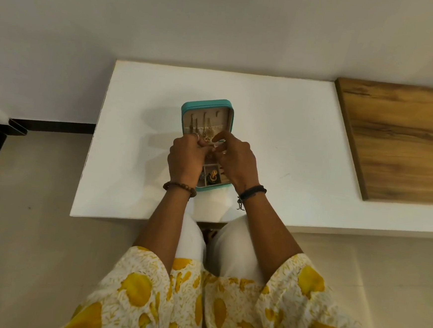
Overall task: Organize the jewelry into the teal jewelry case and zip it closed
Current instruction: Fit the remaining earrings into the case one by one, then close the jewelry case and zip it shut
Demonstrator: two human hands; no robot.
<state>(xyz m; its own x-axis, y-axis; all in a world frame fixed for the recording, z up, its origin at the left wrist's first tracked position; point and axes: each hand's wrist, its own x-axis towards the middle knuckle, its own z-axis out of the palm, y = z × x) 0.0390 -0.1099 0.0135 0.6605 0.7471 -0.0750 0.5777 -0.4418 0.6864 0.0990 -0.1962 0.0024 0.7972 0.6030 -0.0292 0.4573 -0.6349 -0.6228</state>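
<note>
White desk [277, 132], wood panel [403, 142] at rt: left hand [186, 159] and right hand [236, 160] meet over the open teal jewelry case [206, 105], fingers curled, apparently pinching a small gold piece [207, 138] (exact grip unclear). Best seat it gently, w/o snagging hung chains.

Case [207, 105] mid-table [277, 132] — both hands above it, wood board [403, 142] to right.
</note>
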